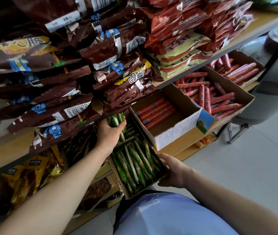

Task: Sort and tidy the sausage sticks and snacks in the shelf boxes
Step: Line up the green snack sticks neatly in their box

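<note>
Head view, looking down at shop shelf (187, 146) w/ boxes. Left hand (108, 131) curled tight round bunch of green sausage sticks (115, 120) at far end of cardboard box (121, 185). Bunch's long axis near-to-far, tips pointing away under brown snack bags (77, 65). Loose green sticks (135, 163) lying flat inside same box, mostly parallel, lengthwise along box, far ends leaning slightly left. Right hand (174, 172) clasps box's near right corner, fingers wrapped round edge. Hands well apart, one at each end of box. Just to right: white-fronted box (175, 133) w/ red sausage sticks (157, 111) in neat row, axes diagonal, far ends to right. Beyond it, bigger box (241, 97) of jumbled red sticks (209, 97), pointing every way.
</note>
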Demonstrator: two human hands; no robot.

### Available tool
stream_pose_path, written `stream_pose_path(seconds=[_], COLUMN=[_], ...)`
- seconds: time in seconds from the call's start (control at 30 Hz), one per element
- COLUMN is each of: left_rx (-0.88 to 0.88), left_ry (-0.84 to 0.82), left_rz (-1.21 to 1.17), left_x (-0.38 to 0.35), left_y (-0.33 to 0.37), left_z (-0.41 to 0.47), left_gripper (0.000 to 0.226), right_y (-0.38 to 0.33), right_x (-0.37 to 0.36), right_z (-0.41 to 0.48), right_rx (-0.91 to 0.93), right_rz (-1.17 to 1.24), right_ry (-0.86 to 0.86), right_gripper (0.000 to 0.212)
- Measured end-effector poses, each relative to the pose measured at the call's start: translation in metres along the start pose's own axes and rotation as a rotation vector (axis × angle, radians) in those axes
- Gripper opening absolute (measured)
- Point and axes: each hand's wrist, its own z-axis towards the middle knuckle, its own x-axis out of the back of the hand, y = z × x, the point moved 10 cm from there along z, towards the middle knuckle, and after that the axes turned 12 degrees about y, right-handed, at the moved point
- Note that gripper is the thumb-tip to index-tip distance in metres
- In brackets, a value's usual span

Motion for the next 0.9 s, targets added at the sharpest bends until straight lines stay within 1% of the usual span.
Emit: stream_pose_path(seconds=[0.07, 0.17, 0.23, 0.33, 0.47, 0.57, 0.63, 0.7, 0.77, 0.8, 0.83, 0.9], left_rx=[-0.014, 0.106, 0.165, 0.207, 0.212, 0.14, 0.041, -0.117, -0.309, -0.37, -0.38, -0.332], left_ry=[0.017, 0.011, 0.013, 0.005, -0.063, -0.107, -0.158, -0.209, -0.247, -0.263, -0.28, -0.317], left_rz=[0.093, 0.156, 0.182, 0.205, 0.28, 0.382, 0.495, 0.621, 0.796, 0.884, 0.956, 1.084], left_x=[-0.002, -0.003, -0.002, -0.006, -0.017, -0.025, -0.033, -0.04, -0.046, -0.048, -0.048, -0.046], left_y=[-0.007, -0.041, -0.06, -0.069, -0.074, -0.061, -0.043, -0.021, -0.005, -0.003, -0.007, -0.023], left_z=[0.002, -0.004, -0.01, -0.011, -0.007, 0.005, 0.019, 0.031, 0.036, 0.038, 0.04, 0.044], left_gripper=[0.032, 0.042, 0.044, 0.049, 0.043, 0.043, 0.043, 0.043, 0.04, 0.04, 0.042, 0.047], right_y=[0.0, 0.001, 0.001, 0.002, 0.005, 0.003, 0.002, 0.002, 0.005, 0.006, 0.007, 0.007], right_x=[0.0, 0.0, 0.001, 0.002, 0.003, 0.003, 0.004, 0.006, 0.007, 0.007, 0.007, 0.006], right_z=[-0.001, -0.003, -0.002, 0.001, 0.003, 0.004, 0.006, 0.009, 0.013, 0.014, 0.014, 0.014], right_rx=[-0.005, -0.014, -0.013, -0.015, -0.03, -0.025, -0.018, -0.015, -0.018, -0.022, -0.023, -0.024], right_rz=[-0.008, -0.023, -0.027, -0.025, -0.037, -0.044, -0.047, -0.049, -0.052, -0.054, -0.053, -0.046], right_ry=[0.001, 0.002, 0.008, 0.014, 0.018, 0.023, 0.02, 0.024, 0.026, 0.025, 0.026, 0.028], right_gripper=[0.042, 0.045, 0.044, 0.045, 0.048, 0.056, 0.059, 0.06, 0.06, 0.059, 0.058, 0.056])
